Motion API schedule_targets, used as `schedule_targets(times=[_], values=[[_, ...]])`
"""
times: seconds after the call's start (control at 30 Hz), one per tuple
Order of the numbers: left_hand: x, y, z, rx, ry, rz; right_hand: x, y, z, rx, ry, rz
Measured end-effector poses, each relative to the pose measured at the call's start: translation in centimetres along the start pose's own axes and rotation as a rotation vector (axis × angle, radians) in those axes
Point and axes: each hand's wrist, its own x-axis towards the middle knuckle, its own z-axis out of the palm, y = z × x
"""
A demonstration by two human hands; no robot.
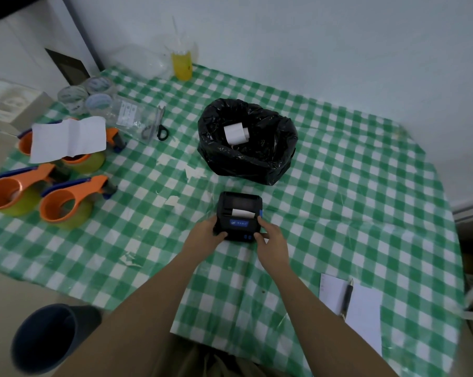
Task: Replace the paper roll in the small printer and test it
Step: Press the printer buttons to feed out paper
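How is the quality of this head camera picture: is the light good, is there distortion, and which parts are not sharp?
Head view: the light is dim and flat, with a cool tint and no hard shadows. The wide lens bends the tablecloth edges outward. The printer and both hands, left and right, are fairly sharp; the label text is unreadable. The corners blur, notably the dark bin and the tape rolls.

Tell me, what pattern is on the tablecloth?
Green and white checks on the tablecloth, seen clearly in the head view.
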Motion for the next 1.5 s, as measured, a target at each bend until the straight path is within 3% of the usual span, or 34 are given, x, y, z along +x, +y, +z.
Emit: schedule_targets(times=[1.5], values=[[-0.2,0.2,-0.3,-0.036,-0.006,0.001,0.4,1.0,0.2,0.005,0.005,-0.047]])
